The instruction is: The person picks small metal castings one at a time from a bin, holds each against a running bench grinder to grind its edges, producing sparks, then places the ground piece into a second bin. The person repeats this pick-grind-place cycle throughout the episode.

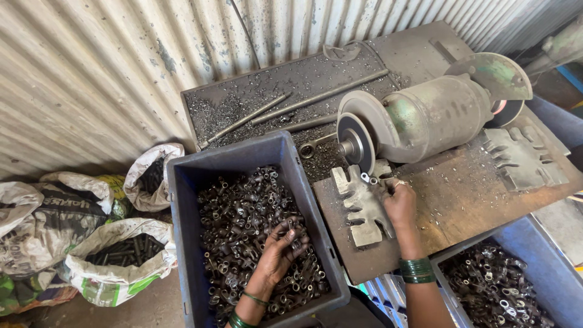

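Small metal parts [243, 212]: they filled the dark blue bin [182, 182] to my left, a deep heap of short dull-grey pieces with ringed ends, oily and tangled.
Left hand [280, 250]: I had it down in the heap, palm up, fingers curled around a loose handful of those parts; green bangles at the wrist.
Right hand [401, 203]: it rested on the tabletop [461, 194] at the notched metal plate [363, 209], fingers pinched on one small ringed part [365, 177] right at the grinding wheel [355, 143]. The grip itself was partly hidden, so I call it clenched on that piece, no more.
Grinder [431, 115]: green-grey motor body, wheel facing me, a guard disc at the far end.
Doing it well, as I judged it: keep the part seated in the plate's notch, keep fingertips clear of the wheel, and feed with light, even pressure. The left hand should take only a few pieces, so none spill.
Second bin [546, 267]: blue, lower right, holding similar parts.
Behind the grinder: a steel tray [291, 85] strewn with swarf and long rods [316, 97].
Floor at left: open sacks [115, 261], one showing dark rods.
Backdrop: a corrugated metal wall [91, 79].
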